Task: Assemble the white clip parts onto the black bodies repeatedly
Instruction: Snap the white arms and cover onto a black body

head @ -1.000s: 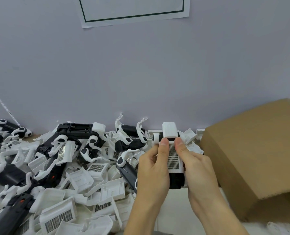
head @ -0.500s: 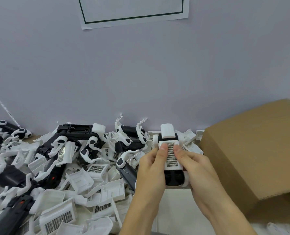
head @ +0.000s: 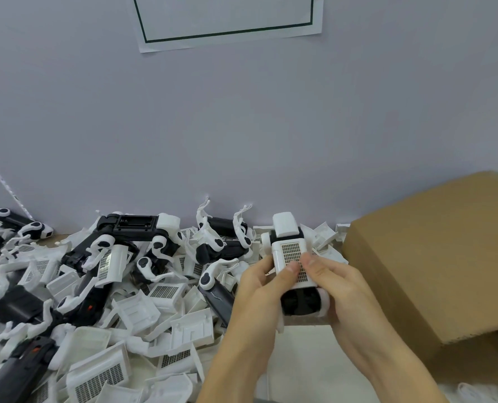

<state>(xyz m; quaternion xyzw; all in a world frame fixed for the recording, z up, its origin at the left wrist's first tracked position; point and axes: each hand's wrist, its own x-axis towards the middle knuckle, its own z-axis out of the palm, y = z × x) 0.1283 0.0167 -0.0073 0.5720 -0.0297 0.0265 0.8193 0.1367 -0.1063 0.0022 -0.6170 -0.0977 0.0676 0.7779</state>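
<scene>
Far left to centre, the bench [head: 306,362] carries a big heap of loose parts [head: 102,301]: white clip parts w/ grid faces, e.g. one near the front [head: 98,373], mixed w/ black bodies, e.g. one long body at the far edge [head: 134,225] against the wall [head: 242,126]. Some bodies in the heap already carry white arms. Right of the heap, both hands meet at centre-right. Left hand [head: 259,289] grips the black body [head: 300,301] from its left side, fingers curled round it, thumb laid on the grid face. Right hand [head: 338,289] grips from the right side, thumb pressing on the same face, fingers wrapped under & mostly hidden. So each grip is clenched on the piece, not released. The white clip part [head: 293,263] sits on top of the black body, grid face up, w/ a white block end [head: 284,225] pointing far; whether it's fully seated can't be told. Piece is held just above the bench, near the heap's right edge. Far right: a cardboard box [head: 434,257], close beside the right hand. High on the wall, a paper sheet w/ dark green border [head: 227,21].
</scene>
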